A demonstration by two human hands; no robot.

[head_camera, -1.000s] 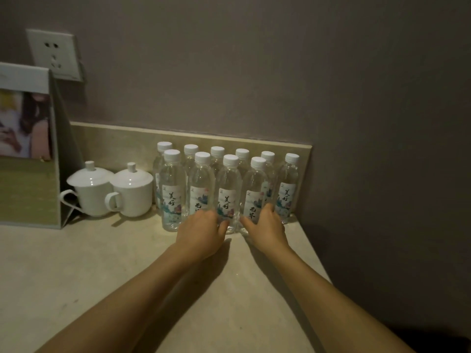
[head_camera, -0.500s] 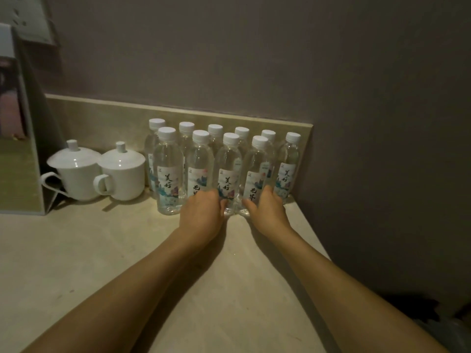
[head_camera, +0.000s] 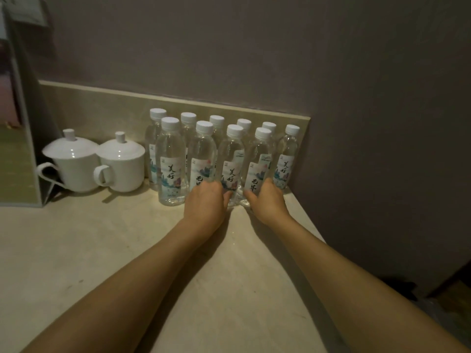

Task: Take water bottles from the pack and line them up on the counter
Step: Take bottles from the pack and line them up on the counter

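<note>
Water bottles (head_camera: 170, 161) stand capped in two rows on the counter (head_camera: 76, 250), just right of the lidded white cups (head_camera: 119, 164), so the lining-up looks nearly done. The left hand (head_camera: 204, 202) curls round a front bottle's base; the right hand (head_camera: 267, 200) curls against the next bottle rightward (head_camera: 260, 161). Whether either grips firmly, I cannot tell. No pack shows; fingertips and bottle bases are hidden.
</note>
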